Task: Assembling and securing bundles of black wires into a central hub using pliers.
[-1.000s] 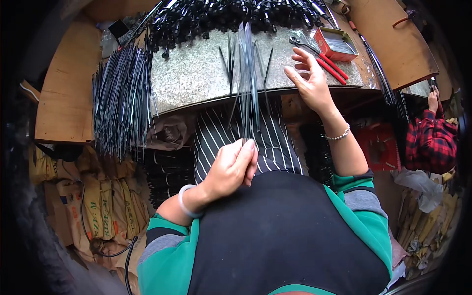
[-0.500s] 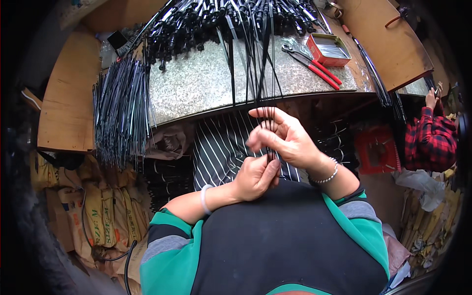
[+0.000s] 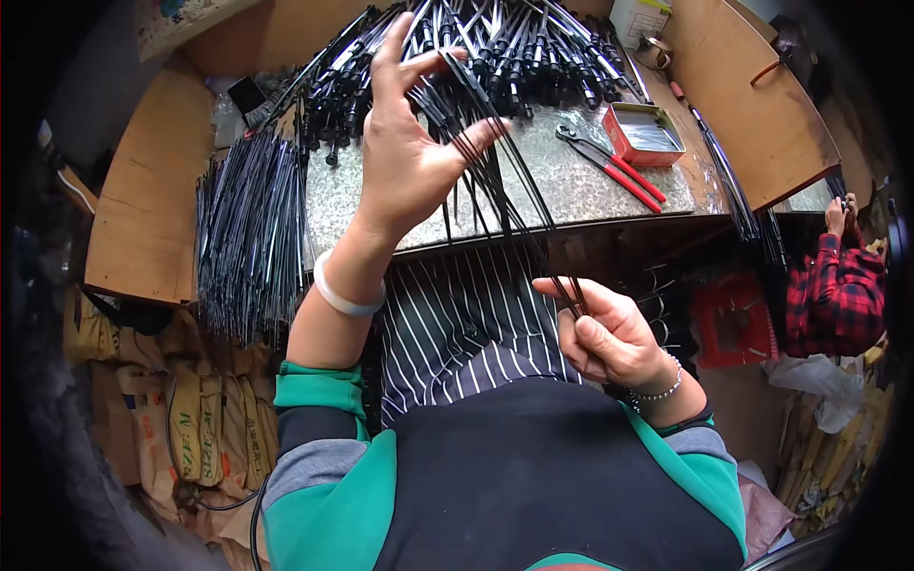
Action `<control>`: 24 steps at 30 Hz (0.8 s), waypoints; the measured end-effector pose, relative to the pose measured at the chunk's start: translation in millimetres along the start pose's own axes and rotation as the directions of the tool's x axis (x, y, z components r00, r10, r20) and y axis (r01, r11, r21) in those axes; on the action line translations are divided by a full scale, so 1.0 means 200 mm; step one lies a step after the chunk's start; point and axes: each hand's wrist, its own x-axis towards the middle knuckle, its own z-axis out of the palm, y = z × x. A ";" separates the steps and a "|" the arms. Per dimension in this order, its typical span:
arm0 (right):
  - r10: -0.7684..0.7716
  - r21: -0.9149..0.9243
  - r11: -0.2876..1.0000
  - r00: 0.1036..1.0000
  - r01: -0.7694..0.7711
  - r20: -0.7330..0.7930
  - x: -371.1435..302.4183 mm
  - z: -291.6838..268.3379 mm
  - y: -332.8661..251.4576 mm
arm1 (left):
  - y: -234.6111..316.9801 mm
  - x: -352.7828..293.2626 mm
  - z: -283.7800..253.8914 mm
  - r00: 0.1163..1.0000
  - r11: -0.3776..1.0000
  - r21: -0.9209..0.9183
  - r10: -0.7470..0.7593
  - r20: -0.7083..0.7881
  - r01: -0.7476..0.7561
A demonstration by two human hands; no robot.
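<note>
My right hand [image 3: 614,338] pinches the lower ends of a bundle of thin black rods, which look like umbrella ribs [image 3: 514,205], in front of my lap. The ribs slant up and left to the table edge and the pile behind it. Higher up, my left hand [image 3: 414,143] is raised over the table with its fingers spread apart. Its thumb and forefinger lie against the upper part of the ribs, without closing round them. Black and silver shafts with black fittings, like umbrella frames [image 3: 514,57], are heaped at the far side.
Red-handled pincers [image 3: 614,171] lie beside a red tin [image 3: 647,136] of thin metal pieces. More black ribs [image 3: 252,228] hang over the table's left edge. A red crate [image 3: 733,324] stands below right, near a person in a checked shirt [image 3: 838,295]. Sacks [image 3: 200,428] stand at lower left.
My left hand has let go of the lower rib ends and moved up and left over the table. The right hand has moved down and right, and now pinches those ends.
</note>
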 end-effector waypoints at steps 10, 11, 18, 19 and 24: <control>-0.104 0.007 0.994 0.990 0.105 -0.096 0.07 -0.03 0.00 | -0.01 0.09 0.08 0.972 0.891 -0.388 -0.208 0.112 0.235; -0.097 0.021 0.995 0.991 0.099 -0.093 0.08 -0.02 0.00 | -0.02 0.10 0.08 0.972 0.874 -0.425 -0.200 0.126 0.235; -0.098 0.051 0.994 0.993 0.101 -0.071 0.11 -0.03 -0.01 | -0.01 0.12 0.10 0.953 0.722 -0.622 -0.224 0.204 0.303; -0.100 0.064 0.992 0.992 0.105 -0.074 0.11 -0.03 -0.01 | 0.00 0.12 0.10 0.952 0.697 -0.648 -0.227 0.206 0.306; -0.116 0.077 0.989 0.988 0.124 -0.098 0.12 -0.03 -0.01 | 0.05 0.13 0.12 0.937 0.613 -0.712 -0.276 0.214 0.343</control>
